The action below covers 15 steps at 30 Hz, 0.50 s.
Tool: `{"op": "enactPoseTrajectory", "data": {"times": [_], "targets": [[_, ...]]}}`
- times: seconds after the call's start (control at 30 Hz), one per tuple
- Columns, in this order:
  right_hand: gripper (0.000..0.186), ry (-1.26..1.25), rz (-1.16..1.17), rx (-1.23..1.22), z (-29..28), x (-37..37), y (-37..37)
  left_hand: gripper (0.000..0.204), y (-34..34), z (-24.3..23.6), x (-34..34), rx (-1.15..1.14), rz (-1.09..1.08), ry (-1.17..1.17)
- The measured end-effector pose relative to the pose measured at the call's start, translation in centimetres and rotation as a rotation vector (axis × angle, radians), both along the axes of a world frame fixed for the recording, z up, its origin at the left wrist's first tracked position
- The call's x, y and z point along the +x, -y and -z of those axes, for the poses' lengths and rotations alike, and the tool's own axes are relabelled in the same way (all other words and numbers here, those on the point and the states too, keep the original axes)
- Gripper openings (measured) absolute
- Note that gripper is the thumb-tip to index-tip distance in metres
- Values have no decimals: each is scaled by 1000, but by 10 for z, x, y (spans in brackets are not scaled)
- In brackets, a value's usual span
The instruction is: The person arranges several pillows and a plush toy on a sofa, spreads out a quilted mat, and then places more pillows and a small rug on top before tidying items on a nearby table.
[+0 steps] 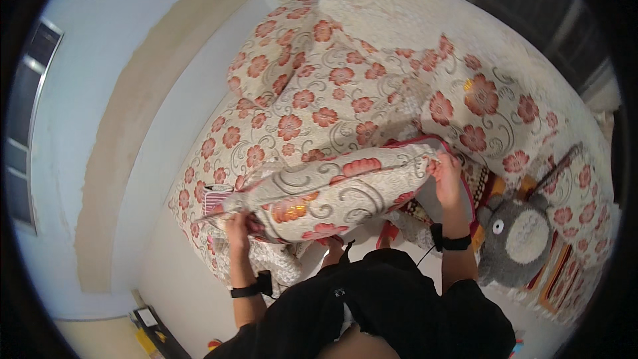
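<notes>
My two hands hold a cream cushion (332, 194) with red flowers and grey scrolls, stretched sideways in front of my body. My left hand (240, 227) is closed on the cushion's left end, where the fabric hangs in loose folds. At the opposite end, my right hand (444, 174) pinches the upper right corner. Beneath and behind it lies the sofa (289, 126), draped in a matching floral cover. A grey piece with a red edge (432, 194) shows under my right hand. Beside my left hand is a red-and-white striped item (214, 199).
A floral cushion (271, 70) leans at the back left, and another floral cushion (488, 116) at the back right. A grey plush toy (520, 239) sits on the right, near a striped cloth (555, 276). Red slippers (387, 233) are on my feet. The wall (126, 126) rises left.
</notes>
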State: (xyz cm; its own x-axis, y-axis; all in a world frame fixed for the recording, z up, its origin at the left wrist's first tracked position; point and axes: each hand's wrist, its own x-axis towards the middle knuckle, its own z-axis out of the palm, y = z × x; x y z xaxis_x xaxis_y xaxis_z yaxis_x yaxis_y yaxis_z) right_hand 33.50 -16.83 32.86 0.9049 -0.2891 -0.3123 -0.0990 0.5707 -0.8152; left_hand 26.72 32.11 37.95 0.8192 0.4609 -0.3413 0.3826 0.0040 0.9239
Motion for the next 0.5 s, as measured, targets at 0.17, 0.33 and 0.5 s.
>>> {"op": "enactPoseTrajectory", "data": {"times": [0.17, 0.33, 0.5], "targets": [[25, -262, -68, -184, 88, -67, 103, 30, 79, 67, -32, 0, 13, -54], [26, -296, -128, -153, 116, -113, 80, 32, 70, 64, -75, -67, 27, -91], [20, -241, -181, -208, 61, -155, 58, 31, 58, 72, -107, -89, 38, -7]]}}
